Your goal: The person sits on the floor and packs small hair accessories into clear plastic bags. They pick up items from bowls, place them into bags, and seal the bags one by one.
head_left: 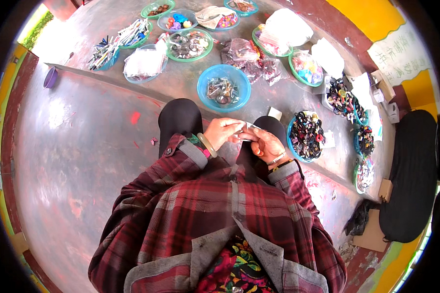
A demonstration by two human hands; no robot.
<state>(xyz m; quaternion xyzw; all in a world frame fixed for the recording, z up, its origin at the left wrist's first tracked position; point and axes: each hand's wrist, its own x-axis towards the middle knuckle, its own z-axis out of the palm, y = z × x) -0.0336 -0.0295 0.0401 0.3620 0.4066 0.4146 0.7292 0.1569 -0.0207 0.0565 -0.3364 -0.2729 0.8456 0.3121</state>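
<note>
a small, flat, pale piece of paper or clear plastic (247,128) is held between the two hands, just above the knees in black trousers (180,117). the left hand (223,132) is closed on its left end with the fingers curled over it; a pale green bangle (207,145) is worn on that wrist. the right hand (265,142) is pinched on the right end, thumb on top; a thin silver bracelet (276,158) is seen at its wrist. what exactly the piece is cannot be told, since it is mostly covered by the fingers. both forearms are covered by red and grey plaid sleeves (190,151).

just beyond the knees, on the grey concrete ledge (181,80), a round blue plastic bowl with small dark metal parts (224,88) is set. to the right, near the right hand, a blue bowl heaped with black hair ties (305,136) is placed. further off, green-rimmed bowls with mixed small items (189,45) and clear plastic bags (249,58) are spread across the ledge, well apart from the hands.
</note>
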